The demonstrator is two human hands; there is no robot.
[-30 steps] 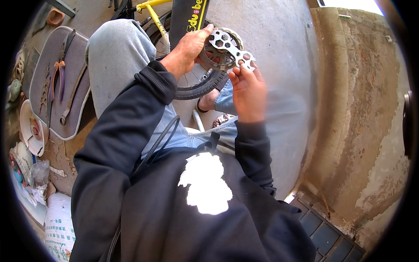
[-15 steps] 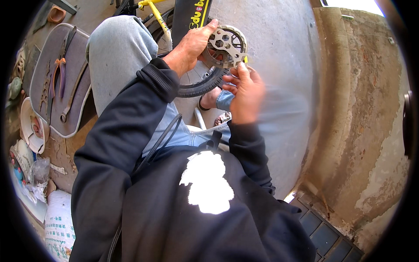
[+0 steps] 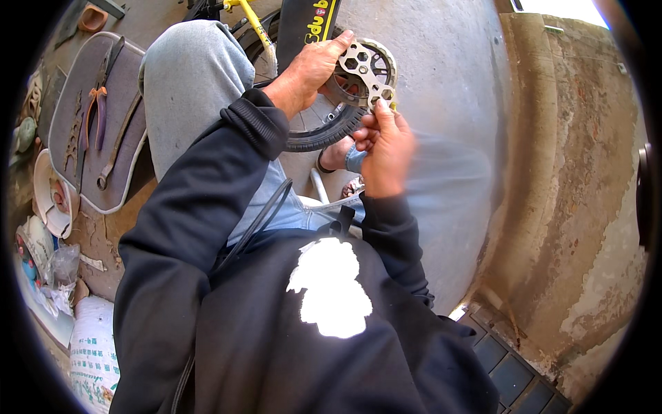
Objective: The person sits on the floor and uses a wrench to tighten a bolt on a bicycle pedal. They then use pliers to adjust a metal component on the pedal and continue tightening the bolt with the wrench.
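Note:
A flat silver multi-hole bone wrench (image 3: 362, 64) with hexagonal openings lies across the face of a small grey wheel (image 3: 392, 61) with a dark spoked middle. My left hand (image 3: 303, 74) grips that wheel from its left side, thumb stretched along the top by the wrench's upper end; its other fingers are mostly hidden. At the wrench's lower end, my right hand (image 3: 387, 152) pinches it between thumb and fingers. A bolt at the wheel's centre shows through or beside the wrench. Just below is a black bicycle tyre (image 3: 324, 140).
To the left, a grey padded mat (image 3: 129, 58) carries orange-handled pliers (image 3: 96, 114), a ring spanner (image 3: 117, 148) and another bone wrench (image 3: 72, 131). A yellow bicycle frame (image 3: 256, 27) stands ahead. A stained wall (image 3: 572, 172) rises at right; a white sack (image 3: 93, 345) lies lower left.
The wheel, wrench and both hands appear slightly shifted in view. The wrench's lower end has tilted a little to the right, with my right hand still on it.

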